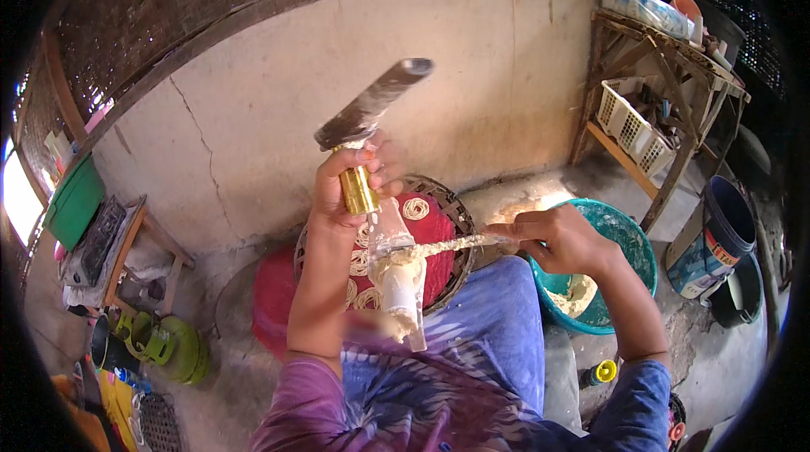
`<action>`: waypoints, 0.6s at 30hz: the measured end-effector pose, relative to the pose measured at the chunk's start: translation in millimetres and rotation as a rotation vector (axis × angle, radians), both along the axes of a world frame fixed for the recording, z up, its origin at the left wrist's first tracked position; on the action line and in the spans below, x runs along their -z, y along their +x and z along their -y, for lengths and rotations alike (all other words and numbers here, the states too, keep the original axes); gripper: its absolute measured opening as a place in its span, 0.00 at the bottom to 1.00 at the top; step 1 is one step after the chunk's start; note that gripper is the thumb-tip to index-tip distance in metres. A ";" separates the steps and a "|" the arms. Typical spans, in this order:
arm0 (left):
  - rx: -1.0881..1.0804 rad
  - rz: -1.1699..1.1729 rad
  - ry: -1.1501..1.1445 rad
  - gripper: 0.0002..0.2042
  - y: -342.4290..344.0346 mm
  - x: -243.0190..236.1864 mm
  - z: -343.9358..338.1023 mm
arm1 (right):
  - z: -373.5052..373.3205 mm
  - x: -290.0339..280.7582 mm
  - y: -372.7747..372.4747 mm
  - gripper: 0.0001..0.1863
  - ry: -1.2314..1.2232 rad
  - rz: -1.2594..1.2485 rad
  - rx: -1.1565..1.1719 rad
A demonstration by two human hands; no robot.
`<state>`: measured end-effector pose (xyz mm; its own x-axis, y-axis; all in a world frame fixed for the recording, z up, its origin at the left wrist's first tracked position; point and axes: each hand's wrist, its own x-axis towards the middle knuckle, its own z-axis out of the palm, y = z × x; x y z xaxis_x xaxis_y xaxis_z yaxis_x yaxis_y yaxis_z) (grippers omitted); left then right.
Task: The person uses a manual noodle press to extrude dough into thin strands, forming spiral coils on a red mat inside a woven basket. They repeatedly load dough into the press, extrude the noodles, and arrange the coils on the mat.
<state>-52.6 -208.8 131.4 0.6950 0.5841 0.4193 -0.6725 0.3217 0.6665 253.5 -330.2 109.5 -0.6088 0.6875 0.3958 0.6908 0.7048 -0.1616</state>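
My left hand (pixel 329 186) is closed around a brass cylinder (pixel 363 195) with a dark, dough-smeared metal tube (pixel 375 102) set crosswise on top, held raised. My right hand (pixel 557 241) grips a thin stick (pixel 447 244) coated in dough, its far end against a pale, dough-filled piece of equipment (pixel 403 296) under my left hand. Behind that, several coiled dough rings (pixel 415 208) lie on red cloth (pixel 432 224) in a round woven tray (pixel 460 220). Beside my right hand, a teal basin (pixel 643 254) holds a lump of dough (pixel 576 296).
A wooden rack (pixel 629 169) with a white plastic crate (pixel 633 127) stands at back right, near buckets (pixel 709 241). At left are a low table (pixel 152 241) with a stove (pixel 97 245) and green gas cylinders (pixel 177 351). A yellow container (pixel 603 372) sits low right.
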 end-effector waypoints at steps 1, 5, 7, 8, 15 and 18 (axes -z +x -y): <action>0.007 0.021 0.015 0.06 -4.4 0.6 -1.0 | 2.2 1.8 -0.6 0.29 -0.014 -0.025 -0.003; -0.030 0.129 0.069 0.07 -26.1 4.6 -7.3 | 11.2 27.4 -0.9 0.28 -0.063 -0.137 0.035; -0.129 0.181 0.087 0.06 -35.3 7.4 -9.4 | 12.8 46.0 -3.6 0.28 -0.063 -0.256 0.034; -0.191 0.199 0.071 0.06 -38.7 8.7 -9.8 | 14.0 54.2 -4.0 0.28 -0.118 -0.267 0.079; -0.781 0.295 -0.026 0.05 -44.0 7.8 3.1 | 12.3 99.2 -20.8 0.27 -0.162 -0.537 0.115; -1.099 0.339 -0.065 0.05 -31.3 4.8 14.1 | 8.3 115.5 -29.2 0.25 -0.238 -0.621 0.153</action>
<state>-83.8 -222.9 126.6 -0.3456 0.8319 0.4342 -0.7521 -0.5223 0.4020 224.2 -338.6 -6.0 -0.2071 0.8594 0.4675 0.5088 0.5028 -0.6988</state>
